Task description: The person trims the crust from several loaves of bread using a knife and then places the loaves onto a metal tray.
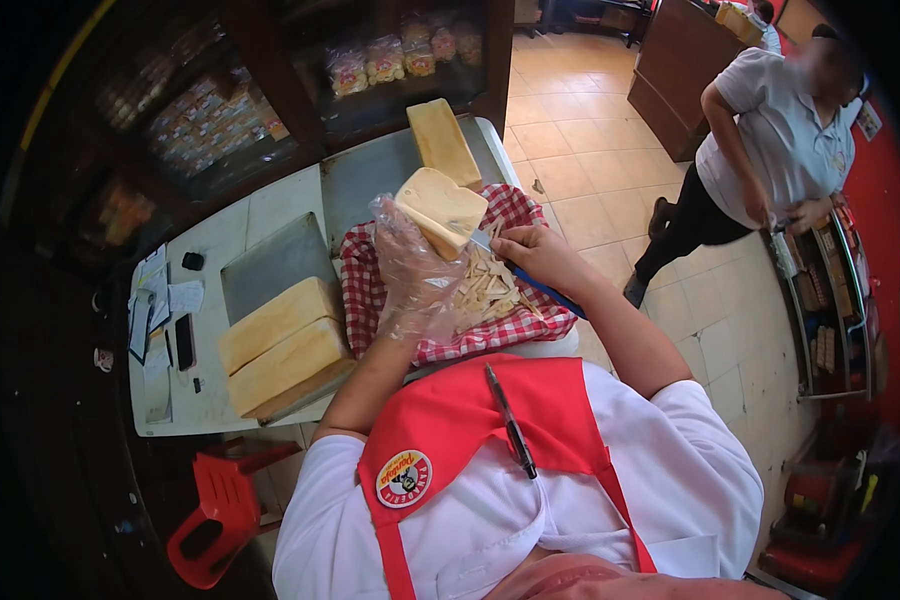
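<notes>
The gloved left hand point(407, 268) holds the bread point(438, 207) just left of the right hand point(542, 252), which grips a knife point(544, 286) slanting up toward the bread's edge.

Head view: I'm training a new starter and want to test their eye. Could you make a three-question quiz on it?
1. Which hand holds the bread piece?
2. True or false: the right hand holds a phone.
3. Fill the gap: the pale strips lie on a ____ cloth.

Key:
1. The left hand, in a clear plastic glove.
2. False; it holds a blue-handled knife.
3. Red-and-white checked.
</notes>
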Demonstrator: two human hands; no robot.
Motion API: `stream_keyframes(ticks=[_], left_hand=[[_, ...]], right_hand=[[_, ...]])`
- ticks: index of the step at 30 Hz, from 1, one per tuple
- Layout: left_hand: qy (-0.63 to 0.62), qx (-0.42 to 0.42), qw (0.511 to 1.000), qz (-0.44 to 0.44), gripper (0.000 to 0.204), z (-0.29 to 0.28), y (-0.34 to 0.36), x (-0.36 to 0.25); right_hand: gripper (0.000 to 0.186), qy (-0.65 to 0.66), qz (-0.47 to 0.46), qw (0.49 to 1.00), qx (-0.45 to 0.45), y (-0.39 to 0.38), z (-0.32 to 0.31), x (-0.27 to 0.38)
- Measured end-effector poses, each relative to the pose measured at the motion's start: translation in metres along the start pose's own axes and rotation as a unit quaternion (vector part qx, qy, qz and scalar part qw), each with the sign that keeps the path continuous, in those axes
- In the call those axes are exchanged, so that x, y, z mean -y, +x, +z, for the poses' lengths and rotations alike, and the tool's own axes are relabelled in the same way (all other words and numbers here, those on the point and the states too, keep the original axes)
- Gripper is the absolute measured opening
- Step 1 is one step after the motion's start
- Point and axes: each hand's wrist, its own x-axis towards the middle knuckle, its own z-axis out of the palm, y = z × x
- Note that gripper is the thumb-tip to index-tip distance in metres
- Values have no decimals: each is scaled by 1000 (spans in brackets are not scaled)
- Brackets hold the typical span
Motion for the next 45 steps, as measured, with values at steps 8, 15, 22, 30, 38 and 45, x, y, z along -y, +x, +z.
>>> stream_keyframes(ticks=[8, 15, 22, 30, 38, 45], left_hand=[[18, -15, 1000, -2, 115, 10, 0, -3], [40, -44, 998, 11, 118, 19, -1, 2], [-35, 5, 999, 13, 118, 12, 9, 11], [-403, 169, 897, -58, 93, -19, 45, 40], [-442, 205, 863, -134, 91, -47, 41, 38], [-58, -19, 992, -113, 120, -8, -15, -17]], right_hand=[[31, 61, 39, 997, 2, 2, 10, 9], [30, 145, 67, 987, 21, 5, 21, 13], [32, 127, 27, 991, 19, 3, 22, 24], [32, 142, -6, 989, -28, -6, 10, 31], [31, 61, -9, 987, -146, 14, -6, -2], [39, 227, -107, 959, -132, 111, 9, 12]])
